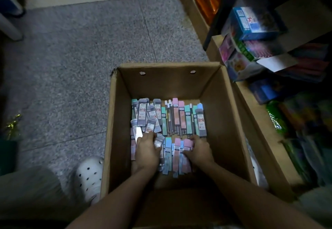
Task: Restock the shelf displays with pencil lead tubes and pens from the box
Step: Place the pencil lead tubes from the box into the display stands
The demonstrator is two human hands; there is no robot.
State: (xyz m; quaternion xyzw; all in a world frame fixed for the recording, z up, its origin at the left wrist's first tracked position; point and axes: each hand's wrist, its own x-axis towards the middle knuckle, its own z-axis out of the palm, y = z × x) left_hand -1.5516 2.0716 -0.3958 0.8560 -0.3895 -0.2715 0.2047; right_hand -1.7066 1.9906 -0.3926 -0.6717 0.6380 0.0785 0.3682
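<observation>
Left fingers [150, 136] curl round grey lead tubes [143, 115]; right fingers [190, 141] pinch pastel tubes [177, 154] | left hand [146, 150], right hand [198, 150] deep in box [224, 112] on floor | step, by appearance: gathering stock | next: lift clear toward shelf [239, 92] on the right | tubes lie flat, long axes running near-to-far, caps mostly far.

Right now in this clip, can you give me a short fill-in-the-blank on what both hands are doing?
1. Both hands reach into a cardboard ____.
2. The left hand grips grey lead ____.
3. The right hand rests on the ____ tubes.
4. A white ____ stands left of the box.

Missing: box; tubes; pastel; shoe
</observation>
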